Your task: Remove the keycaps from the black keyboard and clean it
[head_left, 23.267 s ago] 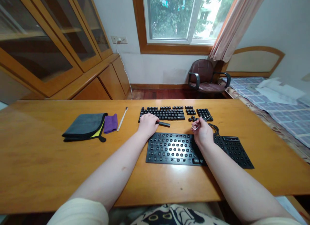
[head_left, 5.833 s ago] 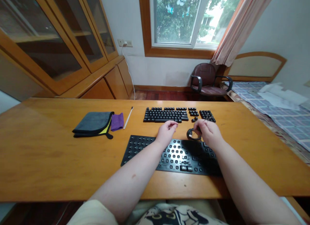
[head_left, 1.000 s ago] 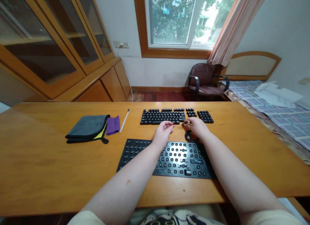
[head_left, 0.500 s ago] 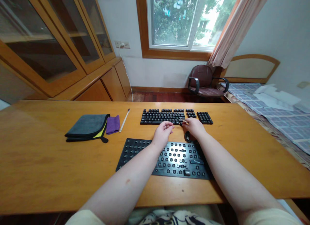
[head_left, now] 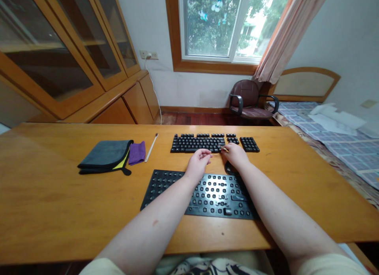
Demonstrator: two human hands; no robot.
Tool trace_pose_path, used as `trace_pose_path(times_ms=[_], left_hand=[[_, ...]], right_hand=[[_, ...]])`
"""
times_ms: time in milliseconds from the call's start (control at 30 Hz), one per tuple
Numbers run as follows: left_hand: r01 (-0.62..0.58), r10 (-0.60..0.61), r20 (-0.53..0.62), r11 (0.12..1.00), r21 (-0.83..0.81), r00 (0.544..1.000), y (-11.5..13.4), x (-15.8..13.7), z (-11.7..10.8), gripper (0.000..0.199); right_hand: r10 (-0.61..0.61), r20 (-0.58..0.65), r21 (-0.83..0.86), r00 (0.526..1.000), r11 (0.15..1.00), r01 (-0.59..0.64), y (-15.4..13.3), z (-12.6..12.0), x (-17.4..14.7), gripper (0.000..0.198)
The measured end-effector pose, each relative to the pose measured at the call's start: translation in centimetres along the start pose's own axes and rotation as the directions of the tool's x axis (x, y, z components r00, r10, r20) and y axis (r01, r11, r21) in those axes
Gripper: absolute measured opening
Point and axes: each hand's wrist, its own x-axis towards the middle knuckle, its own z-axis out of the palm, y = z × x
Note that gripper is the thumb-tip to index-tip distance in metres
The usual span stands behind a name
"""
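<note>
Several black keycaps [head_left: 199, 143] stand in rows near the far side of the table, laid out like a keyboard. At the right end of the front row, the fingers of my right hand [head_left: 233, 153] pinch at a small black keycap [head_left: 220, 148], mostly hidden by the fingertips. My left hand [head_left: 197, 164] hovers just in front of the rows, fingers loosely curled and apart, with nothing seen in it. Beneath my forearms lies the black keyboard base [head_left: 213, 194], its key posts bare apart from a few caps. A coiled black cable [head_left: 229, 168] sits under my right wrist.
To the left lie a folded grey and yellow cloth [head_left: 105, 154], a purple cloth [head_left: 137, 153] and a thin white brush [head_left: 151, 147]. The wooden table [head_left: 53, 204] runs toward a chair [head_left: 248, 99] and a bed [head_left: 331, 129] beyond its far right side.
My right fingers have shifted slightly, and the small keycap that lay just in front of the front row now appears in line with it. My left hand stays almost still.
</note>
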Motion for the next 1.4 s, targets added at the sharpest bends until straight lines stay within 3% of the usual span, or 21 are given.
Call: trace_pose_path(times_ms=[233,333,467,533,600,667,733,933,1100,1267,1400], left_hand=[[0.008,-0.008,0.007,1.0,0.005,1.0,0.1,-0.1,0.0,0.016],[-0.002,0.002,0.009,1.0,0.012,1.0,0.2,-0.2,-0.1,0.015],[-0.057,0.053,0.044,0.995,0.086,0.998,0.2,-0.4,-0.1,0.011],[-0.109,0.093,0.097,0.978,0.178,0.991,0.1,-0.7,-0.1,0.01],[-0.176,0.127,0.182,0.942,0.287,0.975,0.1,-1.1,-0.1,0.012],[-0.245,0.14,0.28,0.887,0.391,0.95,0.2,-1.4,0.0,0.014],[-0.31,0.137,0.365,0.825,0.472,0.921,0.4,-1.8,0.0,0.016],[-0.417,0.105,0.505,0.718,0.558,0.856,1.3,-2.3,0.1,0.021],[-0.424,0.077,0.528,0.699,0.577,0.846,1.2,-2.3,0.1,0.021],[-0.428,0.049,0.549,0.685,0.59,0.834,1.0,-2.2,0.1,0.022],[-0.421,0.042,0.545,0.685,0.594,0.837,1.0,-2.2,0.2,0.022]], right_hand=[[-0.005,-0.029,0.079,1.0,0.997,0.007,-0.1,0.1,-0.1,0.017],[-0.009,-0.178,0.256,0.984,0.965,0.055,0.5,-1.5,-0.4,0.024],[0.029,-0.396,0.485,0.918,0.855,0.182,1.3,-5.9,-2.9,0.043],[0.015,-0.309,0.595,0.951,0.784,0.18,1.1,-7.5,-5.4,0.049],[-0.116,-0.153,0.67,0.981,0.717,0.19,0.2,-8.1,-8.3,0.05],[-0.31,0.006,0.653,0.951,0.721,0.231,-0.9,-7.7,-10.9,0.046],[-0.375,0.063,0.61,0.925,0.748,0.262,-1.9,-6.7,-12.8,0.041],[-0.415,0.129,0.542,0.901,0.79,0.287,-2.5,-4.2,-14.4,0.04],[-0.459,0.135,0.502,0.878,0.796,0.339,-2.9,-3.9,-14.9,0.037],[-0.514,0.189,0.448,0.837,0.803,0.392,-3.2,-4.6,-16.2,0.019],[-0.518,0.186,0.457,0.835,0.798,0.393,-2.9,-4.9,-17.1,0.016]])
